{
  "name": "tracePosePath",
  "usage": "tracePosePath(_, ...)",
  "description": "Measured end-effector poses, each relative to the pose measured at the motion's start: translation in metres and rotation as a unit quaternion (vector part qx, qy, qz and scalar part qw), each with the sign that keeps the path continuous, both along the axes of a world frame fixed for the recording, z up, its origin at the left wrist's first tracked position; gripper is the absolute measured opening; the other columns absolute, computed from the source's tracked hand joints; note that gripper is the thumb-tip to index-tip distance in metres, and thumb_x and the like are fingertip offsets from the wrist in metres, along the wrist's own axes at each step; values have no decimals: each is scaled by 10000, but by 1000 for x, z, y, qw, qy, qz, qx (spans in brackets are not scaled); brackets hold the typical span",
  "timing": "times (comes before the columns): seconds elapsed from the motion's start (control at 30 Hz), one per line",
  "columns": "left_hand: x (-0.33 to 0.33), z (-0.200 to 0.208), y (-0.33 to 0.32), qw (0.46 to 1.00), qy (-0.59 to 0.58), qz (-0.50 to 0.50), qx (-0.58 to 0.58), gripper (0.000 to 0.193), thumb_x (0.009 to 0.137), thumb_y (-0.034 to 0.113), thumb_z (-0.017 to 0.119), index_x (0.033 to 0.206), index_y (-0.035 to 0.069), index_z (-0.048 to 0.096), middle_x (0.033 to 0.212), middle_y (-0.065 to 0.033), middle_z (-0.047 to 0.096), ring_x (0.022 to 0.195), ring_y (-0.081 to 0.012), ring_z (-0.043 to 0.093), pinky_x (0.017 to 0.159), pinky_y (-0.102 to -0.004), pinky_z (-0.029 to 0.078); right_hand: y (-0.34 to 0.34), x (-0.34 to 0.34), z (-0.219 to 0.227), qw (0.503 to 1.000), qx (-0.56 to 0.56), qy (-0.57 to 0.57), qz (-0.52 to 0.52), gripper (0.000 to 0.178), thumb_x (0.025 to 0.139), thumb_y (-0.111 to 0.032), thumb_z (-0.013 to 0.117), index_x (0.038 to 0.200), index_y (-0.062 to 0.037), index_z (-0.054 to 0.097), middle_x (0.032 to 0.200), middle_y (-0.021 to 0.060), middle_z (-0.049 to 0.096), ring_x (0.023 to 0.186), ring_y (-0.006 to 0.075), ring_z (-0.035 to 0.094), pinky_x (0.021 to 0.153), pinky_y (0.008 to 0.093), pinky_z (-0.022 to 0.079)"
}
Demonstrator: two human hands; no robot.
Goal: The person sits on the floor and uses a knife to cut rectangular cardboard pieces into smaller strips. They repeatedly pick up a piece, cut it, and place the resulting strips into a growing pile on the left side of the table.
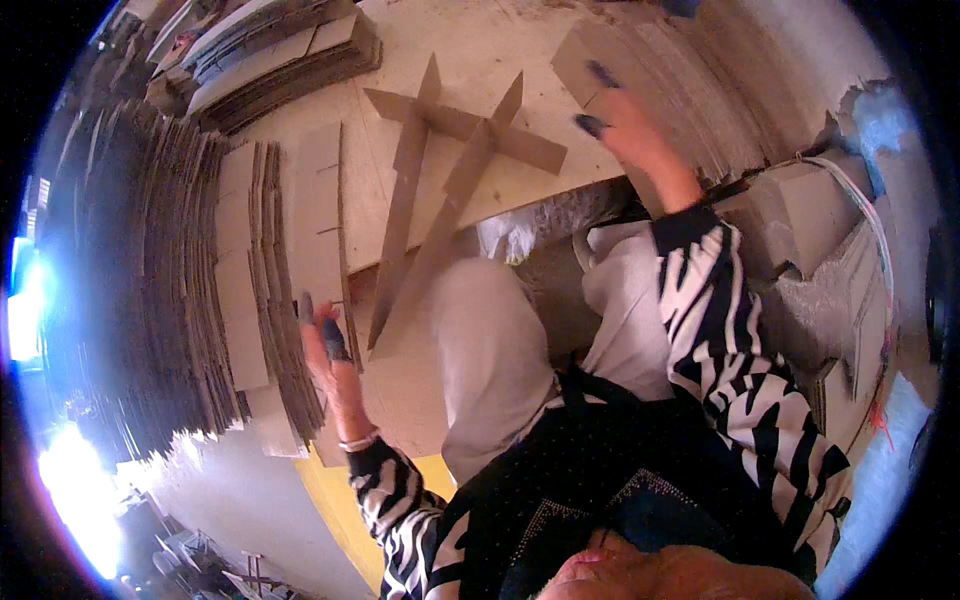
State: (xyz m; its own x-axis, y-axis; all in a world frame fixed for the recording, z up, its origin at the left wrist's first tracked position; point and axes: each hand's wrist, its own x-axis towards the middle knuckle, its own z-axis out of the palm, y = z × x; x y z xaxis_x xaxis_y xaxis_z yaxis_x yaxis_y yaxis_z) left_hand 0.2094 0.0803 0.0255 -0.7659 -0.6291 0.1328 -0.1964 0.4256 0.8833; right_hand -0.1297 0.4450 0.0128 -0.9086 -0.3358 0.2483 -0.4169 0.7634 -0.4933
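Slotted cardboard strips, two long and one shorter, stand interlocked as a cardboard divider [480, 135] on the pale board in front of me; the long strips run down toward my left knee. My left hand [335, 365], with dark finger covers, is at the near end of a stack of slotted cardboard strips [318, 220]. Its fingers are stretched out and apart, and I cannot tell whether they touch the stack. My right hand [640, 130], also with dark finger covers, reaches over the cardboard stack at the right [690, 80]. Its fingers are spread, with nothing seen between them.
Many upright cardboard sheets [150, 270] are packed along the left. Another pile of cardboard [290, 75] lies at the far left of the pale work board [440, 25]. Cardboard boxes [800, 215] and a pale cable [865, 200] are at my right. Clear plastic [515, 235] shows below the board's edge.
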Motion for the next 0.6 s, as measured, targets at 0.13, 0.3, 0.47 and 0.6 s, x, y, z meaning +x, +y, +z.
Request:
tracePosePath(0.13,-8,-74,12,980,139,21,144,429,996,213,433,1364,-7,413,1207,-100,575,1116,-192,522,962,-331,398,77,54,-11,958,203,120,-165,423,782,-233,683,1162,-81,577,1290,153,519,1202,361,470,957,488,407)
tracePosePath(0.3,-67,-50,27,992,122,-26,35,378,933,202,498,1251,-2,518,1201,-151,589,1089,-251,568,921,-383,442,92,37,-43,961,170,173,-132,392,773,-89,628,1161,-81,575,1051,188,609,1003,416,537,843,471,450)
tracePosePath(0.47,-122,-39,6,972,-87,-111,-189,314,807,150,549,1085,34,639,1005,-215,657,945,-373,628,804,-439,488,36,58,51,994,17,103,-17,279,749,-49,592,1027,-29,569,947,230,606,917,444,560,766,485,452)
tracePosePath(0.6,-136,0,-8,938,-179,-81,-287,269,788,159,575,1028,75,661,902,-187,676,868,-394,637,714,-486,499,-47,96,82,977,-122,45,170,278,760,-79,615,1015,-3,536,924,254,602,917,460,566,755,493,456)
